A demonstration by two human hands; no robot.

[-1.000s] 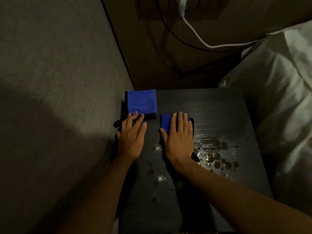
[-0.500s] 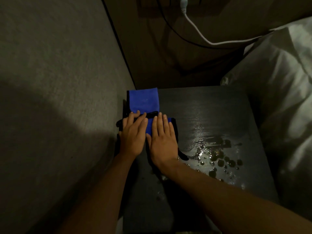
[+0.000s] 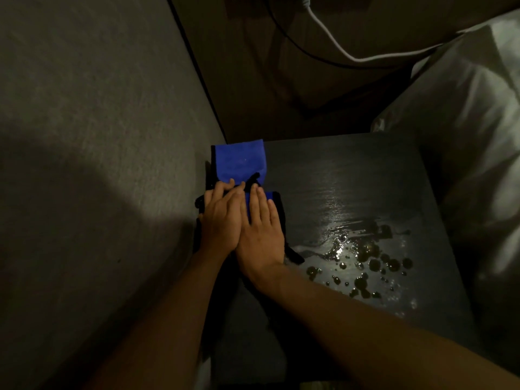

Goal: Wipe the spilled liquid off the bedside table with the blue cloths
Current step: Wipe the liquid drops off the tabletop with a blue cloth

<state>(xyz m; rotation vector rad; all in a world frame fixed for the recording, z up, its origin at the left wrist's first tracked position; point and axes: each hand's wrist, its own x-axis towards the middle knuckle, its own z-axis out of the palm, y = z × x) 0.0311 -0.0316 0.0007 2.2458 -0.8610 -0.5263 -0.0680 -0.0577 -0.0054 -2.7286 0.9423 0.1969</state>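
Observation:
A dark bedside table carries a puddle and drops of spilled liquid on its right half. One blue cloth with a black edge lies at the table's far left corner. My left hand lies flat on its near end, fingers together. A second blue cloth is mostly hidden under my right hand, which presses flat on it beside the left hand; its black edge shows at the right. The two hands touch side by side, left of the spill.
A grey wall runs along the table's left side. White bedding and a pillow press against the right edge. A white cable and a dark cable hang on the wall behind the table.
My right hand has slid its cloth leftward across the table, away from the puddle, until it meets my left hand. The drops at the table's front left are gone. The left hand stayed put.

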